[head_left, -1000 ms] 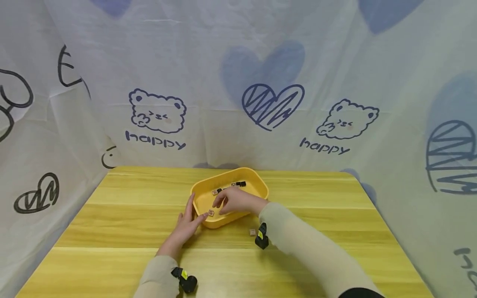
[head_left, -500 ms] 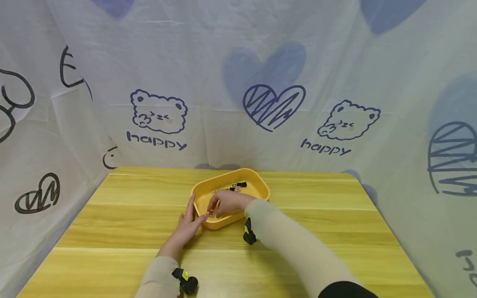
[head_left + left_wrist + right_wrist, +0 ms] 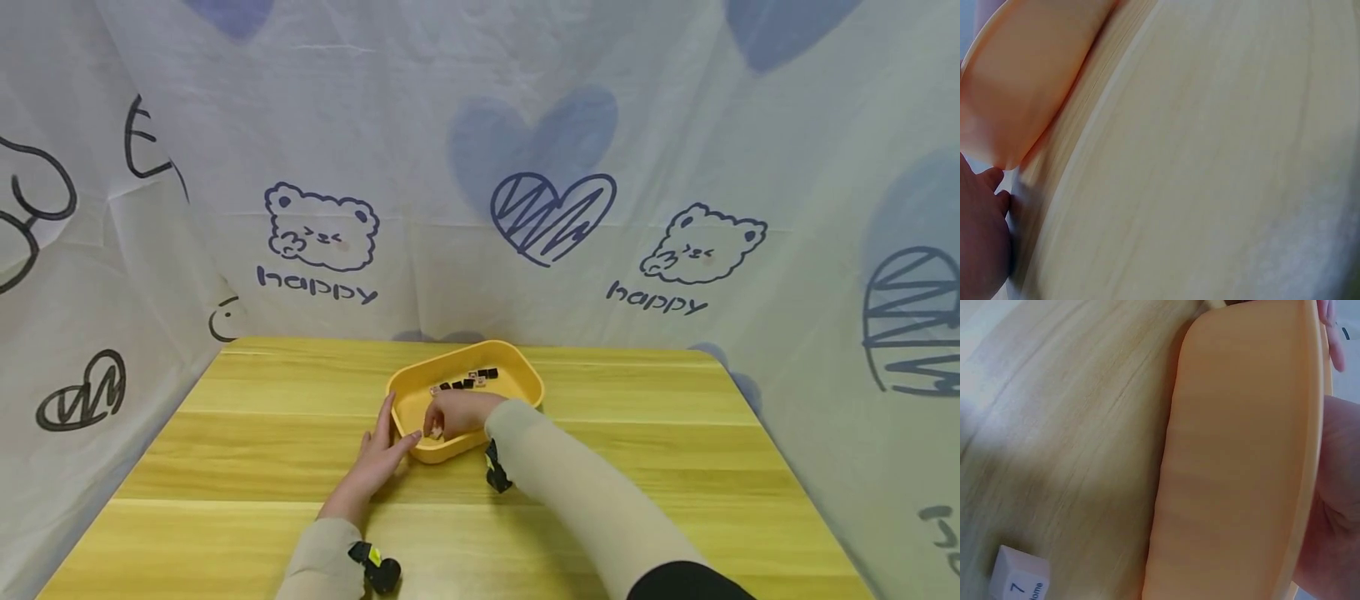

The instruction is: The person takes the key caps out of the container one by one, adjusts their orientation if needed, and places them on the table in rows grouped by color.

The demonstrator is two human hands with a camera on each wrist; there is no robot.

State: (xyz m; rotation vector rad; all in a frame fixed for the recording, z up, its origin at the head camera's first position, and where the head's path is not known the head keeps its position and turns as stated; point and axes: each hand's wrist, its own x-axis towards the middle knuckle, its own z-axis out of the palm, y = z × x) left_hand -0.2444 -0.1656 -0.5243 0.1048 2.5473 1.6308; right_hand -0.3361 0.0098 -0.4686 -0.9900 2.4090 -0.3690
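Observation:
A yellow plastic tray (image 3: 450, 449) lies at an angle on the table. Along its left corner my left hand (image 3: 372, 463) rests with straight, spread fingers, the thumb at the near rim. My right hand (image 3: 463, 412) reaches into the tray with fingers bent down, pinching a pale keycap (image 3: 437, 433) close to the tray floor. Behind that hand is a loose line of black keycaps (image 3: 468, 383) and pale ones. In the right wrist view the tray wall (image 3: 1241, 456) covers the right fingertips. The left wrist view has part of the left hand (image 3: 982, 231) beside the tray.
A pale keycap marked "7 Home" (image 3: 1020, 578) sits on the wooden table (image 3: 262, 433) just outside the tray's near side. The right sleeve (image 3: 577, 492) hides it in the head view. A white printed cloth (image 3: 420, 167) hangs behind the table.
My right hand has moved left and down inside the tray onto the pale keycap, which is now tilted. The right sleeve has come over the keycap on the table. My left hand has stayed put.

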